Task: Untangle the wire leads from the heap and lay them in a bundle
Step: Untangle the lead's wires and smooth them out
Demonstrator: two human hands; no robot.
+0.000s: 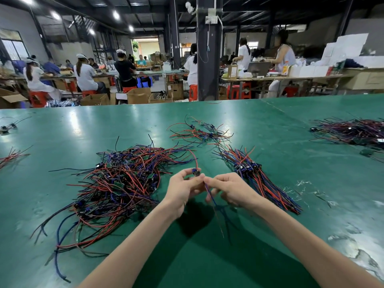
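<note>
The left forearm point(133, 246) and right forearm point(301, 240) are bare along all their visible length (the frame's lower edge cuts them off), slim and smooth. The left grip point(182, 189) and right grip point(227, 188) are bare too, with slender fingers point(216, 178); the nails are too blurred to judge.

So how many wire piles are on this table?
6: tangled heap left, neat bundle right, loose scatter beyond, dark heap far right, two small bunches far left; others maybe offscreen.

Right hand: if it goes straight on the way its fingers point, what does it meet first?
Probably the left hand: the right hand points leftward at it, fingertips nearly meeting on the wire lead both pinch.
</note>
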